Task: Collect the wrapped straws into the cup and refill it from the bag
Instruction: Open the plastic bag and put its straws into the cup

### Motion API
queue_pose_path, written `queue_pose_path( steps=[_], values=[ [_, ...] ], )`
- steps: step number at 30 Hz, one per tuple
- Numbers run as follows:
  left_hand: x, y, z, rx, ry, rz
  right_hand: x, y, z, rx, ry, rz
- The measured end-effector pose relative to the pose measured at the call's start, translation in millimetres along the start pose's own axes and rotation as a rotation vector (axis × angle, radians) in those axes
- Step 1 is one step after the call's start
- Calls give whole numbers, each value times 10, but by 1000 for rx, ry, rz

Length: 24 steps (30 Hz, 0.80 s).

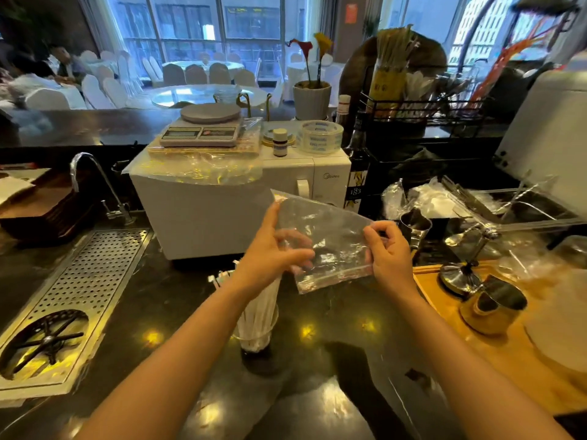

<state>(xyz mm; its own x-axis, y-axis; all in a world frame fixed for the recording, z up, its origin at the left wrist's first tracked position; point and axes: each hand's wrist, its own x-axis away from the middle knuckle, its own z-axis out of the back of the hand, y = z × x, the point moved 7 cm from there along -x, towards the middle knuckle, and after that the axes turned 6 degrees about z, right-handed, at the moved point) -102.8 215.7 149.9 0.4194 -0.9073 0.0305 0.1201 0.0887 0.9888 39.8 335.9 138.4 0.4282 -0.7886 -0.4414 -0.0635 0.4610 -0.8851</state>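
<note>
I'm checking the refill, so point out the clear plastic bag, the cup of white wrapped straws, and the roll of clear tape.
clear plastic bag (pixel 333 239), head view, crinkled middle.
cup of white wrapped straws (pixel 255 331), head view, cup wall.
roll of clear tape (pixel 320 138), head view, outer side.

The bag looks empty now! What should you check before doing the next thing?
1. Clear bag empty: ok, no straws show inside.
2. Both hands hold it: ok, left hand and right hand pinch its sides.
3. Wrapped straws in the cup: ok, standing upright.
4. Cup steady on the counter: ok.
5. Stray straws left on the counter: cannot tell, arms hide part.
</note>
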Motion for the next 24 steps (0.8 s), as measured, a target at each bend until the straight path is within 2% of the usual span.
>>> queue_pose_path(
  steps=[3, 6, 9, 13, 16, 18, 21, 24],
  values=[
    [-45, -183, -371, -46, -121, 52, 91, 96, 288, 20, 51, -43],
    [-103, -401, -643, -73, -199, 96, 202, 271, 474, 59, 32, -103],
    [-144, -738, -823, -71, -186, 202, 346, 578, 552, 118, -36, -205],
    [-112, -1283, -1009, -91, -151, 395, 621, 1196, 638, 255, -78, -432],
    [-116, -1494, -1080, -138, -92, 450, 766, 1492, 695, 349, -96, -544],
    [-150, -1550, -1114, -261, -72, 450, 785, 1569, 719, 404, -94, -585],
    [-209, -1609, -1204, -589, -104, 395, 740, 1642, 727, 526, -124, -600],
    [-187, -1549, -1335, -682, -113, 334, 660, 1676, 751, 651, -130, -579]
  ],
)
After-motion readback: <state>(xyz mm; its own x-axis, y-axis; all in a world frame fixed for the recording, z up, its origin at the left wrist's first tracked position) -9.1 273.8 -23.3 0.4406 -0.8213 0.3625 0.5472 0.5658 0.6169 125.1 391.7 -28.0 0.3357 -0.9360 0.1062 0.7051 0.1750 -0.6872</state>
